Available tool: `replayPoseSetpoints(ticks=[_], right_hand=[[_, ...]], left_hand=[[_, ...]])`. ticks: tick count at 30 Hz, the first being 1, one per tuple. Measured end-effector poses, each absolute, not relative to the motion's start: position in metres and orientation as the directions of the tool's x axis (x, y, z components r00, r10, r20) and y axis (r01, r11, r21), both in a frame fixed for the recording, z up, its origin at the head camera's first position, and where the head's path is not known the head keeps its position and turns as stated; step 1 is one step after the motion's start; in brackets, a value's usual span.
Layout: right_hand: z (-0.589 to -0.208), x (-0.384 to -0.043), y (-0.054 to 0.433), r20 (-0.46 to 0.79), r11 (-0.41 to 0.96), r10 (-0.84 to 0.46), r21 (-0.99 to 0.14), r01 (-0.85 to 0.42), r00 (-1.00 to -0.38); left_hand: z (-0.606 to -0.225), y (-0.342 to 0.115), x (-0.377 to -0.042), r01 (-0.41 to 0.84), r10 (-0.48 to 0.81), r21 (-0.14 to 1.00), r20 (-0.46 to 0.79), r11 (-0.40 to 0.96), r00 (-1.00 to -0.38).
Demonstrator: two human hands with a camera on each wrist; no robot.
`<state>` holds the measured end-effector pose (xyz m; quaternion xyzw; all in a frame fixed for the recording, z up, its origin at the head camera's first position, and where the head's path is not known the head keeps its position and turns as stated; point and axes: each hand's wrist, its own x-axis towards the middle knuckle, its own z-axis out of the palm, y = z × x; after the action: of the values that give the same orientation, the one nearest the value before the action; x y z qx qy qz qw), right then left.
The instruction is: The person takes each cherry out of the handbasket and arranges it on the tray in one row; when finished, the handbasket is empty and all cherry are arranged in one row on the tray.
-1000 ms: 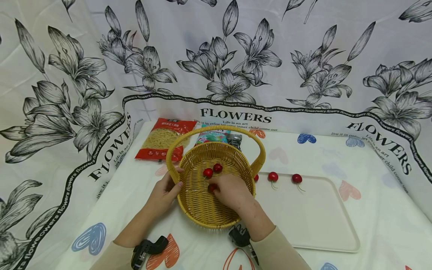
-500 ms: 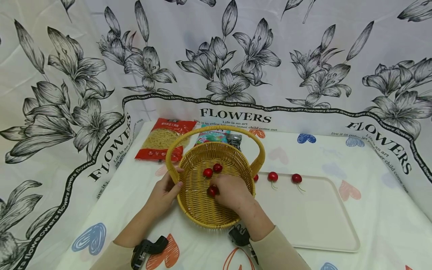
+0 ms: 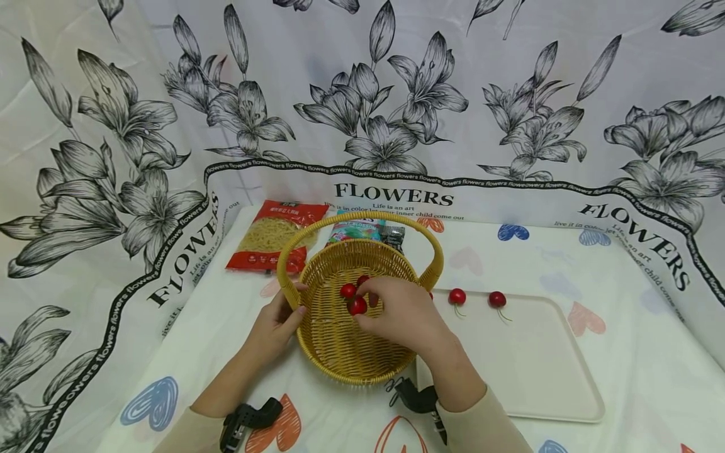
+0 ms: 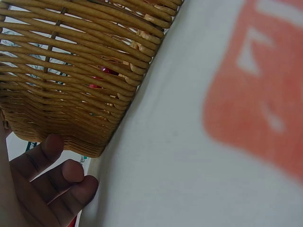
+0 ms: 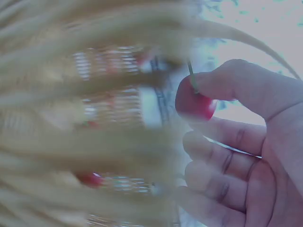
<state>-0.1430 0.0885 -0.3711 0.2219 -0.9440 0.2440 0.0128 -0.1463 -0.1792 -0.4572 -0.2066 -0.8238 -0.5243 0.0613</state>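
A yellow wicker basket (image 3: 340, 352) with a tall arched handle stands in the middle of the head view. My left hand (image 3: 277, 324) holds its left side at the foot of the handle, thumb over the rim; the left wrist view shows the fingers (image 4: 72, 171) outside the weave. Over the basket my right hand (image 3: 404, 311) pinches a red cherry (image 5: 195, 99) by thumb and forefinger, its green stem visible in the right wrist view. Another cherry (image 3: 348, 291) lies in the basket, and a darker cherry (image 3: 362, 280) behind it is partly hidden by the right hand.
Right of the basket lies a beige tray (image 3: 527, 358), with cherries (image 3: 457, 297) along its far edge, one mostly hidden by the basket. Behind the basket are a red pasta bag (image 3: 272, 233), a teal packet (image 3: 357, 228) and a small black packet (image 3: 393, 237).
My right hand has lifted from the basket's bottom and shifted slightly right and away, with the cherry between its fingertips. The left hand keeps its hold on the basket.
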Motion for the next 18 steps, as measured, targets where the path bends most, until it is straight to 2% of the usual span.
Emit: replayPoseSetpoints(ticks=[6, 15, 18], right_hand=[[-0.343, -0.132, 0.112, 0.223, 0.754, -0.342, -0.515, -0.408, -0.913], [-0.325, -0.129, 0.157, 0.251, 0.674, -0.319, -0.618, -0.405, -0.914], [-0.327, -0.131, 0.175, 0.219, 0.63, -0.304, -0.684, -0.368, -0.927]], left_hand=[[-0.476, -0.183, -0.154, 0.395, 0.253, 0.838, 0.318, 0.375, -0.914], [-0.446, -0.175, -0.14, 0.387, 0.27, 0.849, 0.302, 0.361, -0.914], [-0.445, -0.175, -0.14, 0.391, 0.275, 0.845, 0.303, 0.366, -0.912]])
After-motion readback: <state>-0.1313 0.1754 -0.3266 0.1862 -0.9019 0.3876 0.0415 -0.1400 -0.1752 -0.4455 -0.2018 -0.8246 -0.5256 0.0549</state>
